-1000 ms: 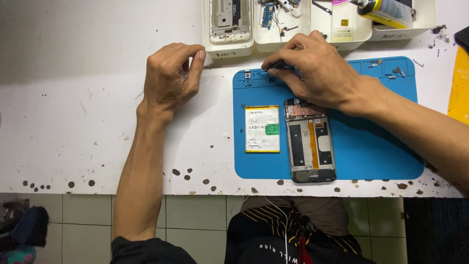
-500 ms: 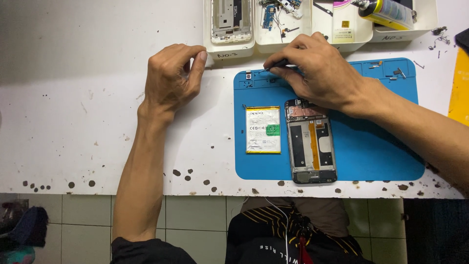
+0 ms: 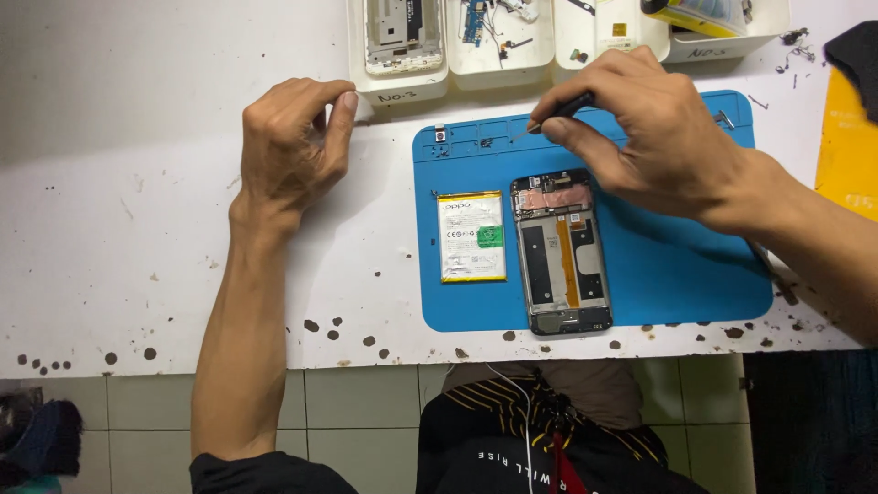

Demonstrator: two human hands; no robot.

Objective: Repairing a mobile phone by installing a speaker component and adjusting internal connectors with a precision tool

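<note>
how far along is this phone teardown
Done: the phone lies open on the blue mat, its battery out beside it. In hand: the right hand holds a thin dark tool over the mat's top edge; the left hand rests on the table. Left: the phone's inner parts are not yet removed.

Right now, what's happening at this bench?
A person is working on an opened phone lying on a blue mat, its battery set beside it on the mat. The right hand holds a thin dark tool with its tip at the mat's upper edge. The left hand rests loosely curled on the white table, near a white parts tray.
</note>
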